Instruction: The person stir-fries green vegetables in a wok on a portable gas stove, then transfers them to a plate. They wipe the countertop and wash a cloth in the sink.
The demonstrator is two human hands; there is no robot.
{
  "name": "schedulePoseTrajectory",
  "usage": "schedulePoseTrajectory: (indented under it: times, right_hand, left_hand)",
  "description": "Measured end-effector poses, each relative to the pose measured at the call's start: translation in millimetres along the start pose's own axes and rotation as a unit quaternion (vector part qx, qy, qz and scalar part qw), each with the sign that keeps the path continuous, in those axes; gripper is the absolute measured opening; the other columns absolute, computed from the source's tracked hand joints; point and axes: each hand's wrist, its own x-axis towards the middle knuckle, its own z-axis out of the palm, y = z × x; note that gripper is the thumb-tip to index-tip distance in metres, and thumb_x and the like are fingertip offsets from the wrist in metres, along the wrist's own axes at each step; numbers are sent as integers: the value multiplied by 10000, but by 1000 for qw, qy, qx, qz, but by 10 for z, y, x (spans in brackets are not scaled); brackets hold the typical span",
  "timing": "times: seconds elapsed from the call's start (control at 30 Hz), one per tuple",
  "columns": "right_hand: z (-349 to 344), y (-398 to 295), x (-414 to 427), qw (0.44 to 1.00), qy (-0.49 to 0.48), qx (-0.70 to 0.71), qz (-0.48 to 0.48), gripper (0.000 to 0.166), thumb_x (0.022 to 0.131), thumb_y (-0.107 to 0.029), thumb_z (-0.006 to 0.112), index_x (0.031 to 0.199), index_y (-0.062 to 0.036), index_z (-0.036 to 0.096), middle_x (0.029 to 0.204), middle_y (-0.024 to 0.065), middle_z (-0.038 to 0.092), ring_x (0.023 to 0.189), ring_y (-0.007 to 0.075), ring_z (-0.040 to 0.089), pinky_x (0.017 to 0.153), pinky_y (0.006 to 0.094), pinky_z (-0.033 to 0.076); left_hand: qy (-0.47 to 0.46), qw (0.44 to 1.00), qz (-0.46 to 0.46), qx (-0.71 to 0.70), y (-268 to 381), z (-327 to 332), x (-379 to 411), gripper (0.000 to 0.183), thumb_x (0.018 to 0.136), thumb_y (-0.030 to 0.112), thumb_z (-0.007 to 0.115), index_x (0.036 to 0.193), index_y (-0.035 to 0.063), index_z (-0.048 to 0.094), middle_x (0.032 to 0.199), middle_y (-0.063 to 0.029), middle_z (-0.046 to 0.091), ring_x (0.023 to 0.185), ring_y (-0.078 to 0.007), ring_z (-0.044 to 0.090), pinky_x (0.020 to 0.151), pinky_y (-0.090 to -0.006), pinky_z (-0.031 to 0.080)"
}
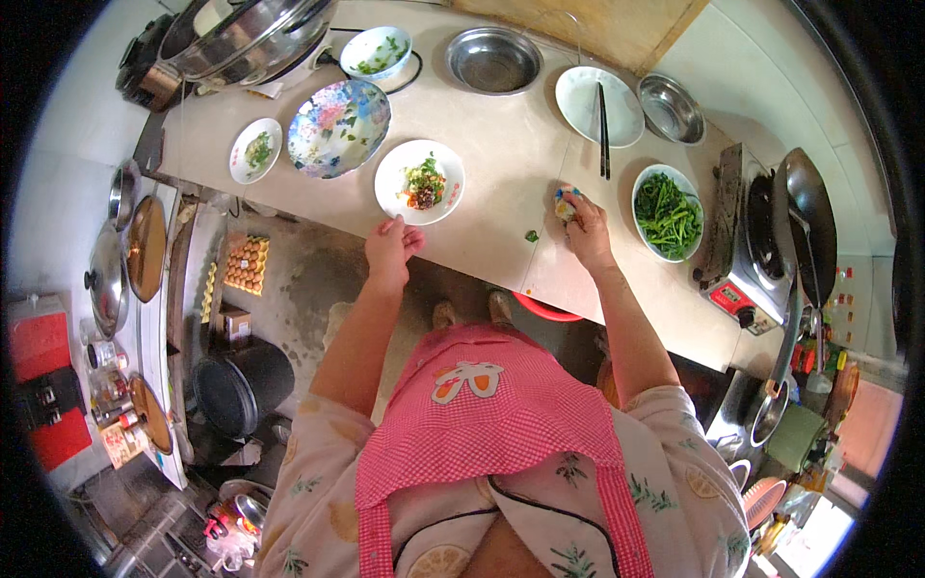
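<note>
My right hand [589, 230] grips a crumpled, multicoloured cloth [567, 203] against the counter. A small green leaf scrap [532, 236] lies to its left. My left hand [394, 249], fingers curled, is at the near rim of a white plate [390, 170] that bears chopped greens and red and dark seasoning [425, 184]; whether it touches the rim I cannot tell. A bowl of cooked leafy greens [668, 213] stands right of my right hand. Beyond the cloth, black chopsticks [604, 134] rest across a white plate [574, 94].
A floral plate [336, 130], a small dish [242, 148], a bowl [354, 54] and metal basins [493, 61] stand on the counter [498, 166]. At right is a gas stove [748, 289] with a wok [809, 224]. A red basin [547, 309] sits below the counter's near edge.
</note>
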Motion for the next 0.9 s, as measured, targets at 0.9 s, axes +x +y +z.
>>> schedulePoseTrajectory:
  times: [0.9]
  right_hand:
    - [511,-872,-893,971,208,-119,4,377,629,-6,581,1000,-68,561,866,96,575,848,234,543,742,375,411]
  left_hand:
    - [-354,850,-380,-90,-796,-147,-111,462,878,280,384,1090,-111,509,1159,-251,534,1107,-377,504,988,-465,386]
